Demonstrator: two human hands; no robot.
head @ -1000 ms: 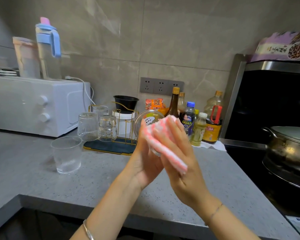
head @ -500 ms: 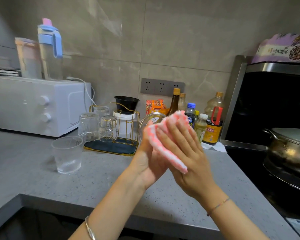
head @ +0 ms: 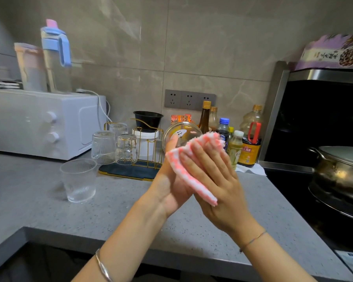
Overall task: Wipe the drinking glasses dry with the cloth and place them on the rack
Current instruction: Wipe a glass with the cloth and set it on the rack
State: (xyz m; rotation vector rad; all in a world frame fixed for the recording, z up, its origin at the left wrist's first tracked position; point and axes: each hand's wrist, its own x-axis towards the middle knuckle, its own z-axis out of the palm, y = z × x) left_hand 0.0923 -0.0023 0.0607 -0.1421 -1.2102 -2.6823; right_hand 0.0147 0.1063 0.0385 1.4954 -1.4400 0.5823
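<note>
My left hand (head: 171,186) holds a clear drinking glass (head: 178,134) on its side above the counter, one round end toward the camera. My right hand (head: 218,184) presses a pink-and-white cloth (head: 189,169) flat against the glass's side and hides most of it. Another ribbed glass (head: 79,180) stands upright on the grey counter (head: 39,200) to the left. Behind it is a gold wire rack (head: 151,147) on a dark blue tray (head: 128,171). Three glasses sit upside down on the rack, at the left (head: 103,147), the middle (head: 126,148) and the back (head: 118,128).
A white oven (head: 39,123) stands at the back left with jugs (head: 55,55) on top. A white tub with a black bowl (head: 148,119) is behind the rack. Sauce bottles (head: 249,147) line the wall. A steel pot (head: 340,171) sits on the stove at the right.
Both hands, with the glass and cloth, have drifted slightly up and to the right. My right hand has slid along the cloth over the glass.
</note>
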